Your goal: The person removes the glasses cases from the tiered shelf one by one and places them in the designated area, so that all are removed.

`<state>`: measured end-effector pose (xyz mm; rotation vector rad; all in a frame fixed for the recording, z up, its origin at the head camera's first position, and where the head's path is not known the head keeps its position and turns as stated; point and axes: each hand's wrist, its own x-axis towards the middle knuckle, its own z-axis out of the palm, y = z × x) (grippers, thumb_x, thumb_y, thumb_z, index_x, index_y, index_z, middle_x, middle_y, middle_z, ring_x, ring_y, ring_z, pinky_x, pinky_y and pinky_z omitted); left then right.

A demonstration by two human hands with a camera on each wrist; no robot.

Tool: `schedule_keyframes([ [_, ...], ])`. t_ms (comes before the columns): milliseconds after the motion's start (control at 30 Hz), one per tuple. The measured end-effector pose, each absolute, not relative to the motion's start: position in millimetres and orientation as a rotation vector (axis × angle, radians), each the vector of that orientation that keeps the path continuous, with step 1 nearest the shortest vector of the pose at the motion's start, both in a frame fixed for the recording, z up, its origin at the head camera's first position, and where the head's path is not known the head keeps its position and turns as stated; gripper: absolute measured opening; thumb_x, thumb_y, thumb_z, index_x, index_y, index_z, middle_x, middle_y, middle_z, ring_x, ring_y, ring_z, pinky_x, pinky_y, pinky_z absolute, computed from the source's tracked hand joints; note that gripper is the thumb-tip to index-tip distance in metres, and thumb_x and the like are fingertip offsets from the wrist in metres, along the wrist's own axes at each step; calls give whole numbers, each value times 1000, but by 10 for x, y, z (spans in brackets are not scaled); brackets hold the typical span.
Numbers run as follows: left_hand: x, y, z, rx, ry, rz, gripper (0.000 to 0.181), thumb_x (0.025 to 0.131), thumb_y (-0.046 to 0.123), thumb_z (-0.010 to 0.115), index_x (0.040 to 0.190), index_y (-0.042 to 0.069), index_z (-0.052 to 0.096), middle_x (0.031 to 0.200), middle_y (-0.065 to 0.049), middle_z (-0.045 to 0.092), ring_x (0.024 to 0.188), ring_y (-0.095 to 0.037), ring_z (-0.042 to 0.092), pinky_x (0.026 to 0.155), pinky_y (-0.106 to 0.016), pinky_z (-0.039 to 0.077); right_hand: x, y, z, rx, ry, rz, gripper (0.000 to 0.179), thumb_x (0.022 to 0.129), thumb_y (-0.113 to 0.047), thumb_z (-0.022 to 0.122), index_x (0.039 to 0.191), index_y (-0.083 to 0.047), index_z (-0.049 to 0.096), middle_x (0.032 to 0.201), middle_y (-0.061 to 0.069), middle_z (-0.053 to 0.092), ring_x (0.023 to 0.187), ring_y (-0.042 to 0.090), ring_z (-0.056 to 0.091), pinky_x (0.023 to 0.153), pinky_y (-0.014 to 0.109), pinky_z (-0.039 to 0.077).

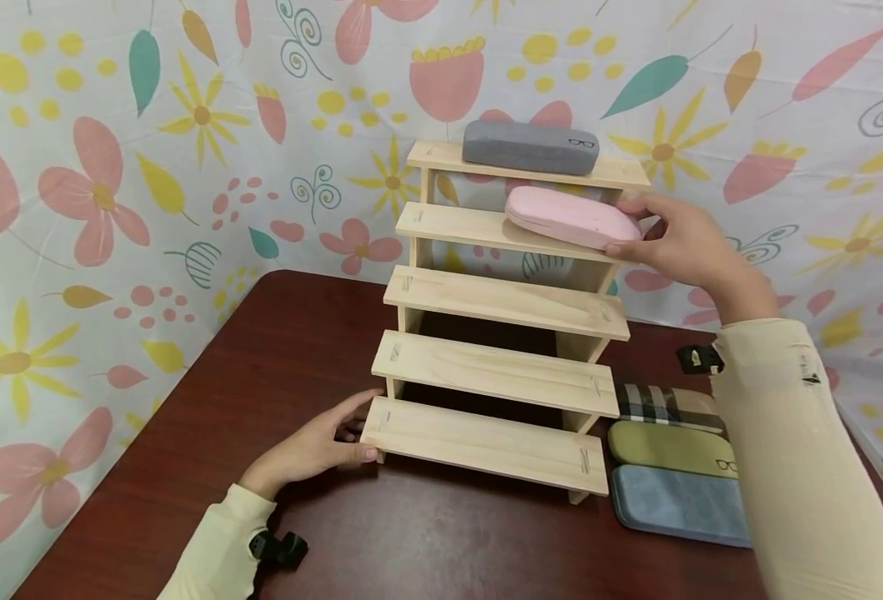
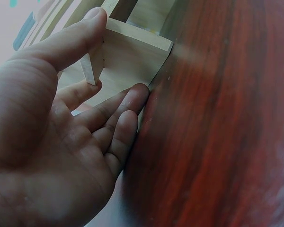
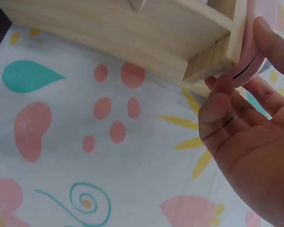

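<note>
A stepped wooden display rack (image 1: 489, 367) stands on the table, its plain boards rising in tiers. My right hand (image 1: 681, 242) grips the right end of a pink glasses case (image 1: 561, 214) on the second tier from the top, thumb on the near side and fingers round the far side. The right wrist view shows the case (image 3: 253, 61) at the end of the board. My left hand (image 1: 313, 446) holds the left end of the bottom step, thumb at its front edge and index finger behind. On the top tier lies a grey glasses case (image 1: 529, 147).
Right of the rack, on the dark wooden table (image 1: 411, 550), lie a plaid case (image 1: 669, 406), an olive green case (image 1: 666, 446) and a blue case (image 1: 677, 502), partly behind the right sleeve. A flower-patterned cloth (image 1: 208, 167) hangs close behind the rack.
</note>
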<state>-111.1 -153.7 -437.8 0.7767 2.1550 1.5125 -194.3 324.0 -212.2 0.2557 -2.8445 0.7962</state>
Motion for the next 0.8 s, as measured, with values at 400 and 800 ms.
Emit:
schedule_keyframes([
  [400,-1093,-1508,-4366,722,2153,1502,85,92,22,77,160,11,26,129,-18,56,104,-29,61,73,-37,55,-1843,3395,-2088,170,-2875,975,61,90,-21,79,138,2,49,132,19,50,102,29,60,67,21,52],
  [800,-1078,-1536,-4397,793,2174,1509,84,92,21,78,159,6,28,127,-17,59,111,-30,58,84,-33,51,-1742,3658,-2215,197,-2733,1185,57,92,-7,75,142,1,49,131,1,50,96,-1,59,73,17,49],
])
